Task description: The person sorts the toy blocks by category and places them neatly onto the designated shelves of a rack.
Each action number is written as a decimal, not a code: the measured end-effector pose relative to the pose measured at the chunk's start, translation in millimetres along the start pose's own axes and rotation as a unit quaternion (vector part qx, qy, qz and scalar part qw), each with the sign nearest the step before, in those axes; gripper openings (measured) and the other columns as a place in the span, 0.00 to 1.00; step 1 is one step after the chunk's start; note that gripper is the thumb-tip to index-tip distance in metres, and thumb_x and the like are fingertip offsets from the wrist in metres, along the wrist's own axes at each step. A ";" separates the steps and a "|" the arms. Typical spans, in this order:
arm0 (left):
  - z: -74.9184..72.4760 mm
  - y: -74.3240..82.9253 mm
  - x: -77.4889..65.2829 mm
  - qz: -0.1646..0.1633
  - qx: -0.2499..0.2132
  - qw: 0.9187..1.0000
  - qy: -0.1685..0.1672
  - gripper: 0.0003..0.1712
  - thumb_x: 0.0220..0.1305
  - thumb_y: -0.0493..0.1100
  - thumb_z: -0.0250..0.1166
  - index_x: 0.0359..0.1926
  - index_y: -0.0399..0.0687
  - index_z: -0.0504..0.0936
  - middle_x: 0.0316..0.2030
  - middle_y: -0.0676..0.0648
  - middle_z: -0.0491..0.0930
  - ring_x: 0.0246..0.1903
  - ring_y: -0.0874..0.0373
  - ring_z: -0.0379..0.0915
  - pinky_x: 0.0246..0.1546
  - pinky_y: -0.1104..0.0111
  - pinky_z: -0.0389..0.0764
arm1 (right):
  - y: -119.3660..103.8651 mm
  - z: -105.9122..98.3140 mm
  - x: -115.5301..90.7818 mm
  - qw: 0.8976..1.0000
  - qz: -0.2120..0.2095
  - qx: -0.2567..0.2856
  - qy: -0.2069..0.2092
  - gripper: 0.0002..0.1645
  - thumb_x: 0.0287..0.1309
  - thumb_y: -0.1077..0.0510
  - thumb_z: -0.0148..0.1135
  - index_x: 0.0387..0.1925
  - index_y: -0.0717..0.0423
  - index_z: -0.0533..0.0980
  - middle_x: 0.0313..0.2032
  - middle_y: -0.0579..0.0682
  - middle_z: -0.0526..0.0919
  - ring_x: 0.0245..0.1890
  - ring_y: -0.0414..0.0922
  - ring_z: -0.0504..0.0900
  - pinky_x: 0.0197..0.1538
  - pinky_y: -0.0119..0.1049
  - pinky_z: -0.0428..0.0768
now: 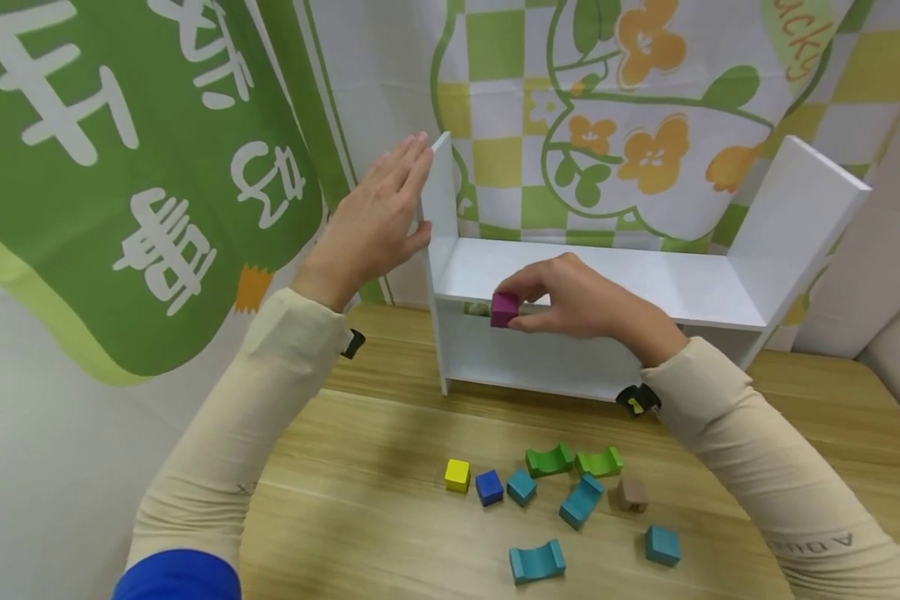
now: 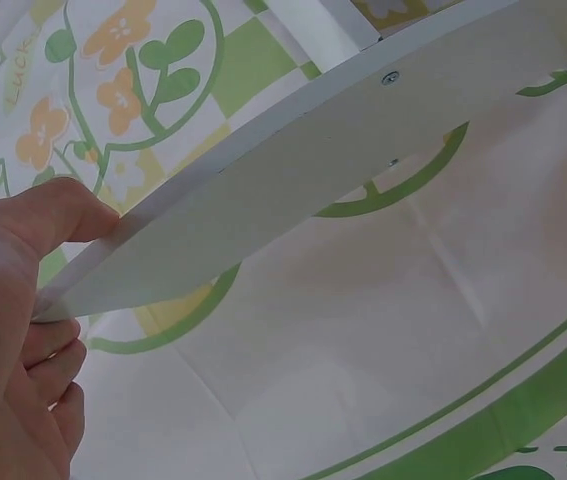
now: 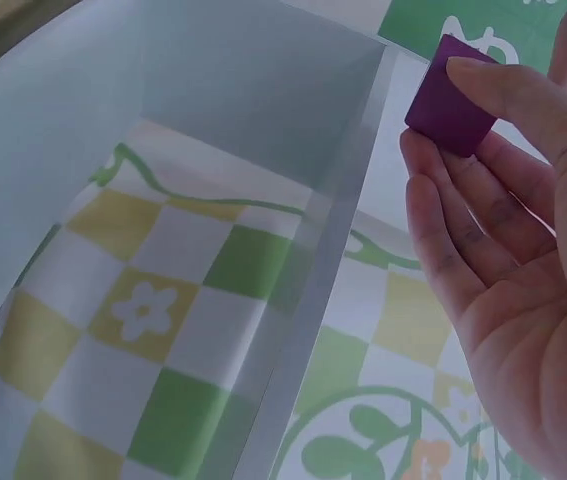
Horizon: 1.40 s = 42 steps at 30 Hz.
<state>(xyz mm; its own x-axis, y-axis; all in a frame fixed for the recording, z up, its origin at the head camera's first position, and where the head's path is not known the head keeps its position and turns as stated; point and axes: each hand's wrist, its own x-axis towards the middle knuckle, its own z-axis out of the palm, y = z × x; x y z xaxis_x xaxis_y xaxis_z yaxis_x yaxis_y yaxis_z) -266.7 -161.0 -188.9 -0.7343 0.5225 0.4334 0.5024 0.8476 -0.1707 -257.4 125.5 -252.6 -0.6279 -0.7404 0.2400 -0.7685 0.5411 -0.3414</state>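
Observation:
A white two-tier shelf [image 1: 525,260] stands on the wooden table, its tall side panels rising left and right. My left hand [image 1: 378,221] holds the front edge of the left side panel [image 2: 263,190], near its top. Thumb on one side, fingers on the other, as the left wrist view shows. With thumb and fingertips my right hand [image 1: 581,296] pinches a small purple cube [image 3: 453,95]. That cube is in front of the shelf's middle board, toward the left end. In the right wrist view, the thumb lies across one cube face.
Loose blocks lie on the table [image 1: 367,533] before the shelf: a yellow cube [image 1: 457,475], blue cube [image 1: 489,487], brown cube [image 1: 633,494], teal cubes [image 1: 662,545], green curved blocks [image 1: 549,461] and teal curved ones [image 1: 537,562]. A patterned cloth [image 1: 495,100] hangs behind.

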 end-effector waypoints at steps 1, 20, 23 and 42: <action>0.6 0.4 0.2 -0.001 0.001 1.000 -0.003 0.47 0.77 0.45 0.60 0.84 0.33 0.44 0.85 0.38 0.41 0.86 0.45 0.38 0.88 0.56 0.41 | 0.3 0.8 4.5 1.000 -0.003 0.004 0.002 0.19 0.62 0.58 0.75 0.55 0.53 0.87 0.48 0.48 0.92 0.49 0.47 0.91 0.58 0.48 0.91; 3.6 8.9 6.2 0.006 0.001 1.000 -0.015 0.48 0.76 0.45 0.60 0.84 0.33 0.45 0.85 0.38 0.43 0.86 0.44 0.39 0.88 0.57 0.41 | 18.9 12.0 56.5 0.997 0.067 0.021 0.010 0.23 0.62 0.58 0.74 0.58 0.58 0.85 0.48 0.53 0.93 0.50 0.49 0.92 0.60 0.48 0.89; 2.3 9.0 6.3 0.004 0.005 1.000 -0.015 0.48 0.76 0.45 0.60 0.84 0.33 0.45 0.85 0.38 0.43 0.86 0.45 0.39 0.88 0.57 0.42 | 19.3 12.7 59.3 0.997 0.076 0.029 0.006 0.24 0.62 0.58 0.74 0.59 0.59 0.85 0.48 0.54 0.92 0.49 0.49 0.92 0.59 0.47 0.89; -3.5 1.6 6.0 -0.006 0.004 1.000 -0.012 0.47 0.77 0.45 0.60 0.84 0.34 0.46 0.85 0.39 0.44 0.86 0.45 0.40 0.88 0.58 0.42 | 2.7 -8.3 55.1 0.998 0.056 -0.013 0.024 0.31 0.63 0.56 0.74 0.65 0.62 0.79 0.59 0.59 0.87 0.60 0.55 0.86 0.67 0.52 0.84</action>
<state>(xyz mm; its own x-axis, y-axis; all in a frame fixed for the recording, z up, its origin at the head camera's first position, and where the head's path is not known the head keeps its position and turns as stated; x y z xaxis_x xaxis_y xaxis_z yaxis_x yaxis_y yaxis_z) -268.7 -156.8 -183.5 -0.7514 0.5143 0.4134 0.4901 0.8545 -0.1721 -295.1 89.5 -232.7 -0.7154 -0.6543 0.2450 -0.6949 0.6303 -0.3460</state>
